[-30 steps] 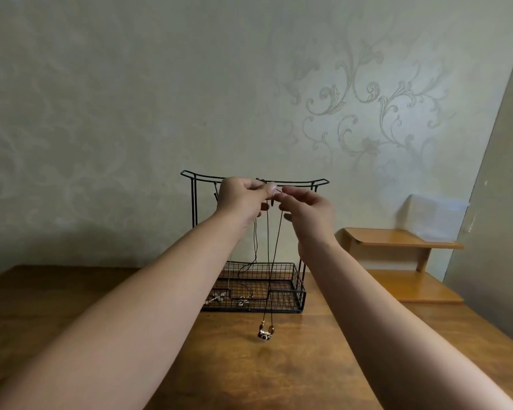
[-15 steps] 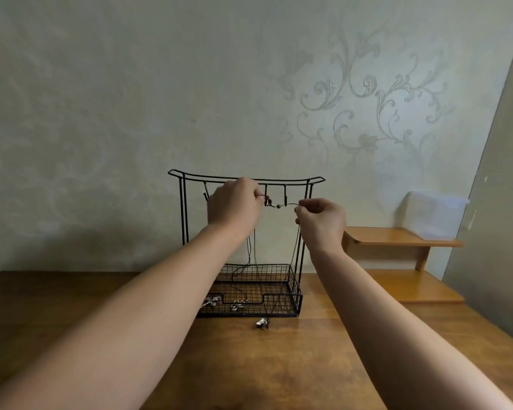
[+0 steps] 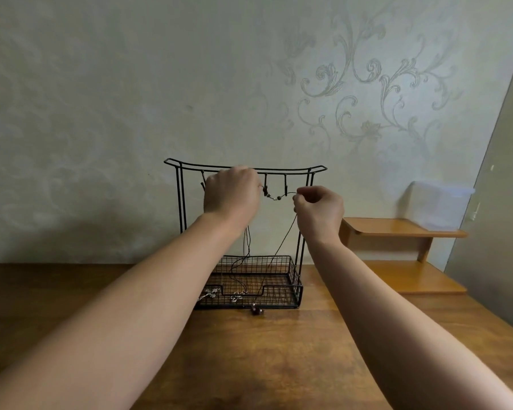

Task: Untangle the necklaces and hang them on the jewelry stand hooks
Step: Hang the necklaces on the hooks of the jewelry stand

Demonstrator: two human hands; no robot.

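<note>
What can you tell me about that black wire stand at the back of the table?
The black wire jewelry stand stands upright on the brown wooden table near the wall. Thin side posts carry a curved top bar with small hooks beneath; below is a mesh basket tray holding cords and silvery pendants. A dark beaded cord necklace stretches near two hooks, held between the left hand and the right hand.

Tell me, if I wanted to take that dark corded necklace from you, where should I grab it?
Pinch the cord on the short beaded stretch strung between my left hand and right hand, coming from the front. It sags in open air just under the stand's hooks, whereas lower down it trails into the wire basket among other pieces.
</note>
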